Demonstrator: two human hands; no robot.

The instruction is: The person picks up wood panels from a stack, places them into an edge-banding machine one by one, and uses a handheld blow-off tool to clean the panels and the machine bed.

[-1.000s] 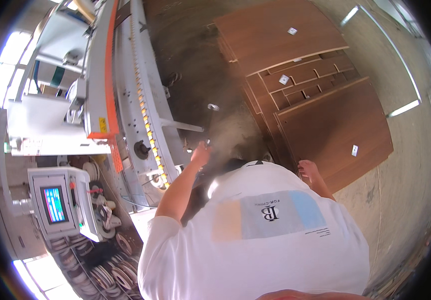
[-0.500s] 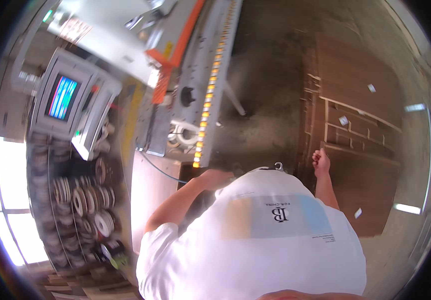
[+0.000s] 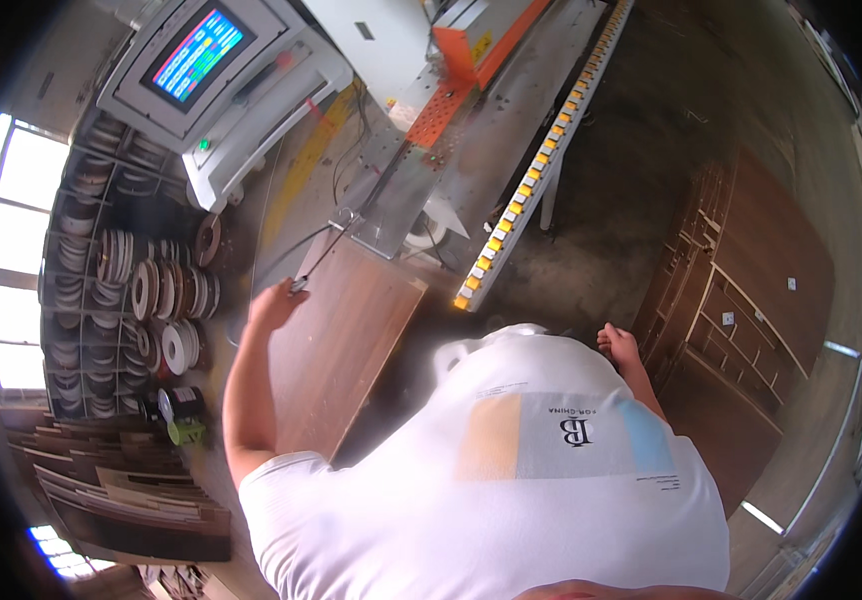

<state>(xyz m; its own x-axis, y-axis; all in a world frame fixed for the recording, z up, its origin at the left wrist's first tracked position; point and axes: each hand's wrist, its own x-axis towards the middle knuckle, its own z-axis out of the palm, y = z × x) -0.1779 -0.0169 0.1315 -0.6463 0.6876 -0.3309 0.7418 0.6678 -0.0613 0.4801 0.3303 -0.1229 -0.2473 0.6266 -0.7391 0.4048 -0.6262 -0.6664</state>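
My left hand [image 3: 276, 305] reaches out at the left, fingers wrapped round an air blow gun [image 3: 299, 284] with a silver body and a long thin nozzle. The nozzle points away from me, over the wooden board [image 3: 336, 320] and toward the edge of a grey machine table. A thin hose [image 3: 286, 252] curves beside it. On the right, my right hand [image 3: 618, 345] hangs beside my body, fingers curled in, and nothing shows in it.
Ahead runs a machine with an orange guard [image 3: 463, 60] and a rail of yellow rollers [image 3: 518, 207]. A control panel [image 3: 201, 60] stands far left, above racks of edging rolls [image 3: 156, 290]. Brown panels [image 3: 781, 240] are stacked at right. More boards [image 3: 131, 490] lie lower left.
My view has turned left. My left hand has moved from near my body out to the left, where the blow gun now shows in it. My right hand stays curled.
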